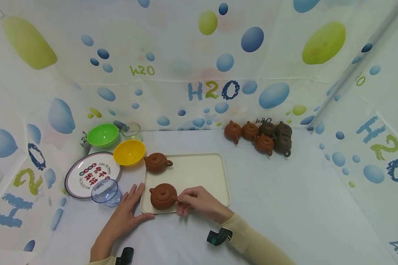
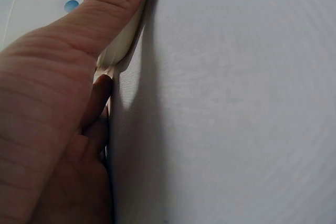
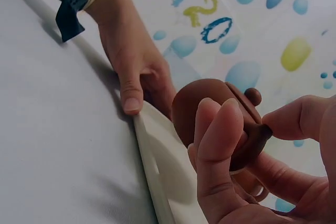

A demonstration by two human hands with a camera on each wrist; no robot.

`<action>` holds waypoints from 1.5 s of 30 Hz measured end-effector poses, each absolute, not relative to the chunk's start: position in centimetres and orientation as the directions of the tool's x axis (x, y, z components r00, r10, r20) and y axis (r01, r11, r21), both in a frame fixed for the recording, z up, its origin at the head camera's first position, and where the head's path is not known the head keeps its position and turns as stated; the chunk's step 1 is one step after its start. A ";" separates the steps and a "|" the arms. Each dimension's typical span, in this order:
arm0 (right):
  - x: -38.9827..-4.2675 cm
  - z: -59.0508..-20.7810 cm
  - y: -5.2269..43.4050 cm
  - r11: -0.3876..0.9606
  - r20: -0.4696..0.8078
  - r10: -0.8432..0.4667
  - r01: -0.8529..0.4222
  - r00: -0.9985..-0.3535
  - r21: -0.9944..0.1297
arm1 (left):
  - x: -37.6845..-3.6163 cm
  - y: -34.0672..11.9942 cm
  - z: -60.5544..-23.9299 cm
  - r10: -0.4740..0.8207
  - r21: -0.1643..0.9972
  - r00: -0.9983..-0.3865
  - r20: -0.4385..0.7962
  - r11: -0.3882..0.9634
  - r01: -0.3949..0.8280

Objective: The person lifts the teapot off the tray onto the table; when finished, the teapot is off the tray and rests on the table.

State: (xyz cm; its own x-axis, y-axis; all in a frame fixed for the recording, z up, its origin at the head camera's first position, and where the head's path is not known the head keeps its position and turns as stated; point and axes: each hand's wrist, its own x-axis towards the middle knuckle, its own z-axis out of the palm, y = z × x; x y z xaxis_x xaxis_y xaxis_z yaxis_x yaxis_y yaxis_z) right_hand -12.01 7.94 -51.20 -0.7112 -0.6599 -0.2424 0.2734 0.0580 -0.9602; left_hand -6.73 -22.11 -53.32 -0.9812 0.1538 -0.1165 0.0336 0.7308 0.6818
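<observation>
While the tray is steadied, these are seen:
Right hand (image 1: 195,202): handle of the near teapot (image 1: 163,197) is pinched between curled fingers.
Near teapot: set on the cream tray (image 1: 202,173), front left corner.
Left hand (image 1: 127,213): laid flat, fingers straight, thumb pressed against the tray's corner.
Second teapot (image 1: 156,162): placed at the tray's far left.

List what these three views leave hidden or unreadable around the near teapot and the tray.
- Near teapot's handle: head view, covered by the right hand; right wrist view, fingers block it.
- Tray front-left corner: left hand covers it.
- Left wrist view: teapot cut off at the top edge.
- Plate lettering: too small to read.
</observation>
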 end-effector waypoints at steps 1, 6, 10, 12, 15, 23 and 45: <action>-11.9 -51.1 8.2 0.055 -0.243 -0.654 0.276 -0.717 -0.960 | -6.7 -22.1 -53.3 0.155 0.682 -0.981 -0.118 0.730 0.034; -11.2 -51.1 9.6 0.048 -0.257 -0.613 0.289 -0.748 -0.956 | -6.8 -22.1 -53.2 0.161 0.685 -0.978 -0.129 0.728 0.030; -11.0 -51.1 10.8 0.043 -0.264 -0.584 0.295 -0.768 -0.954 | -6.8 -22.1 -53.2 0.162 0.684 -0.977 -0.141 0.729 0.022; -11.0 -51.1 11.5 0.039 -0.256 -0.570 0.286 -0.780 -0.958 | -6.8 -22.0 -53.2 0.161 0.681 -0.977 -0.139 0.732 0.024; -11.1 -51.1 12.5 0.026 -0.247 -0.544 0.278 -0.802 -0.960 | -6.8 -22.0 -53.2 0.161 0.675 -0.978 -0.131 0.737 0.031; -11.6 -50.9 15.2 -0.044 -0.294 -0.410 0.341 -0.863 -0.939 | -6.9 -21.9 -53.0 0.159 0.675 -0.978 -0.135 0.737 0.027; -13.1 -50.1 20.5 -0.163 -0.401 -0.020 0.398 -0.916 -0.903 | -7.0 -22.0 -53.2 0.153 0.663 -0.972 -0.180 0.748 -0.005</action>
